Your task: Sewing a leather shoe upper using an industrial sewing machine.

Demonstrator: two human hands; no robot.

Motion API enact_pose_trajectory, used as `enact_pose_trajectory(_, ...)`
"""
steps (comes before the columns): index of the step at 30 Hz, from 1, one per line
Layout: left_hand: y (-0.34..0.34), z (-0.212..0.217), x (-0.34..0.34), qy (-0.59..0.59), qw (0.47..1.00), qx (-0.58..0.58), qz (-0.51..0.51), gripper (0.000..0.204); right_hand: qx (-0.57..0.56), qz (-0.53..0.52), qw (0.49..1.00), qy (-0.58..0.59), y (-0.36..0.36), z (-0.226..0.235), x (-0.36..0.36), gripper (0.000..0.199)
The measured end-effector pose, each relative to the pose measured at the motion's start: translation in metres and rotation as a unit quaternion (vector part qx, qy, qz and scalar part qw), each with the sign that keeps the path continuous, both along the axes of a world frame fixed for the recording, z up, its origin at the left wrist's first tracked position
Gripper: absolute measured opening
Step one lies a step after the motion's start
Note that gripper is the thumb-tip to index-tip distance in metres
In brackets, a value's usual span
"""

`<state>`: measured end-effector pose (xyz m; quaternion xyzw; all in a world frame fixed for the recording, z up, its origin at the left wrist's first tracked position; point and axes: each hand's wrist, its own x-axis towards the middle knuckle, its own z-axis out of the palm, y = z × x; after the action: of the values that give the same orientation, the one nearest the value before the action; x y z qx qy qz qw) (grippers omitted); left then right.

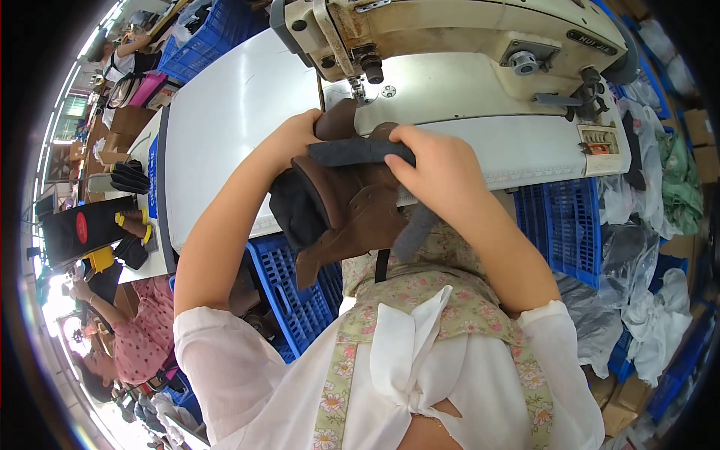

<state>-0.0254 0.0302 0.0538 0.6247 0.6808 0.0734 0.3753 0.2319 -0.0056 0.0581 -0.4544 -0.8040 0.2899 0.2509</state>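
Note:
Between my hands is a brown leather boot upper [367,216] with dark grey padded lining and a row of eyelet holes along one flap. My left hand [301,131] grips its far left edge; most of those fingers are hidden behind the leather. With thumb and fingers, my right hand [442,161] pinches the dark grey padded strip [349,152] at its right end. Black lining [298,210] bulges out at the left, and the lower flaps hang over the table's near edge. The upper is just in front of the sewing machine's presser foot [360,91].
A cream sewing machine [450,30] spans the far side of the white table [217,135]. Blue crates [300,300] stand below left and right [559,225]. Plastic bags [645,300] are heaped at right. A co-worker in pink [146,341] is at far left.

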Motion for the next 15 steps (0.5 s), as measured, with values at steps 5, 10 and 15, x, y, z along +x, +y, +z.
enact_pose_trajectory(5, 0.006, -0.007, -0.003, 0.002, 1.000, -0.017, -0.016, 0.059, -0.055, 0.046, 0.993, -0.090, 0.014, 0.006, 0.004, 0.042)
enact_pose_trajectory(10, 0.003, 0.005, 0.005, -0.006, 0.999, -0.047, 0.005, 0.058, 0.030, 0.132, 0.991, 0.020, 0.019, 0.003, 0.047, 0.039)
enact_pose_trajectory(15, 0.007, -0.012, -0.007, -0.018, 0.999, -0.004, -0.040, 0.062, -0.285, 0.073, 0.930, 0.220, 0.030, 0.045, 0.039, 0.026)
